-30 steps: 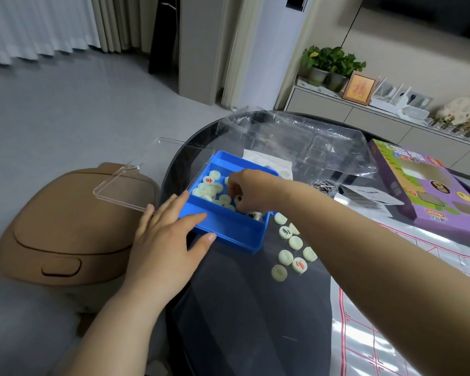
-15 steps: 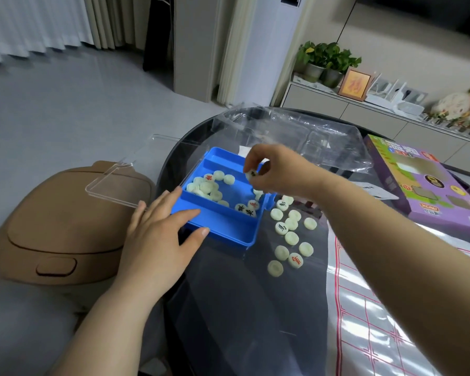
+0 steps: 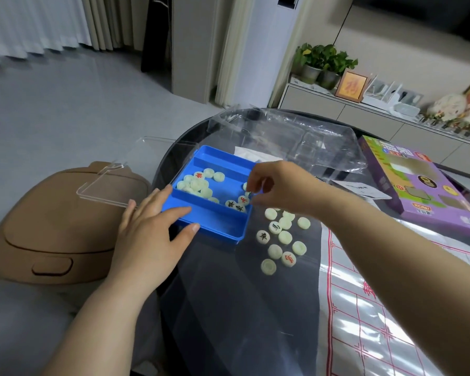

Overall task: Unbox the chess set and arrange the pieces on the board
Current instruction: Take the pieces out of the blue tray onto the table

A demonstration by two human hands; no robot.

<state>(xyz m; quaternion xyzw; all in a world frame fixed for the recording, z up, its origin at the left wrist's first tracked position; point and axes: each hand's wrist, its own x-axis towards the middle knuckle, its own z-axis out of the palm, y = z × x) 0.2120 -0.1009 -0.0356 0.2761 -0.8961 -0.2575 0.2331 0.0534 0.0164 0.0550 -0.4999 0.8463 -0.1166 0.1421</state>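
A blue tray sits at the left edge of the round dark table and holds several pale round chess pieces, some with red or black characters. My left hand rests on the tray's near left corner, fingers straight along the rim and thumb against the front wall. My right hand reaches over the tray's right end and pinches a pale piece in its fingertips. Several loose pieces lie on the table just right of the tray. The board sheet, with its red grid, lies at the lower right under my right forearm.
The tray's clear lid hangs over the table's left edge above a tan stool. Crumpled clear plastic wrap lies behind the tray. A purple game box and a white leaflet lie at the right.
My right hand came up out of the middle of the tray with pieces and moved to its right end. More pieces now lie on the table beside the tray. My left hand stayed.
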